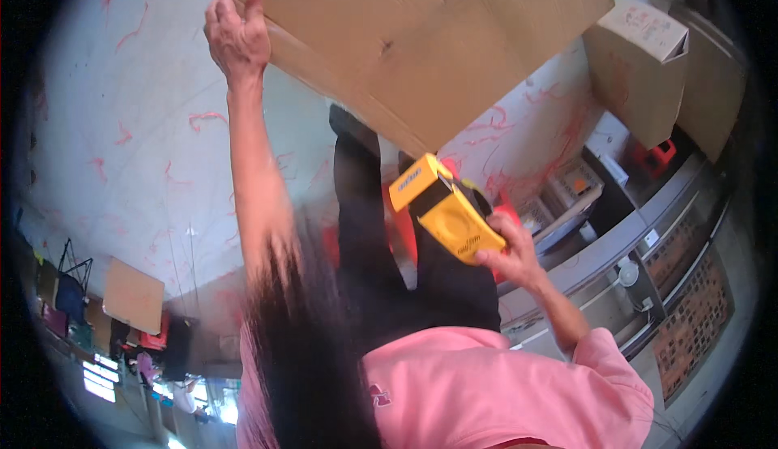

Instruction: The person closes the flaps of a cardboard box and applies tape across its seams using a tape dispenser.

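Observation:
A large brown cardboard sheet or flattened box (438, 44) spans the top of the view, tilted, with crease lines and a small dark mark. My left hand (237, 37), its arm stretched far forward, is closed on the sheet's left edge; where the fingertips go behind it I cannot see. In my right hand (512, 250), fingers wrapped round one end, is a yellow and black tape dispenser (458, 226) with a round recess in its side. It hangs just below the cardboard's lower corner, in front of my dark-trousered legs. Something dark and blurred hides part of my left forearm.
Cardboard boxes (636, 72) stand at the upper right. Along the right side runs a grey machine or bench (600, 279) with rails and a grey tray (574, 186). Red strands litter the pale floor (146, 117). Another cardboard piece (134, 297) and a person are at the far lower left.

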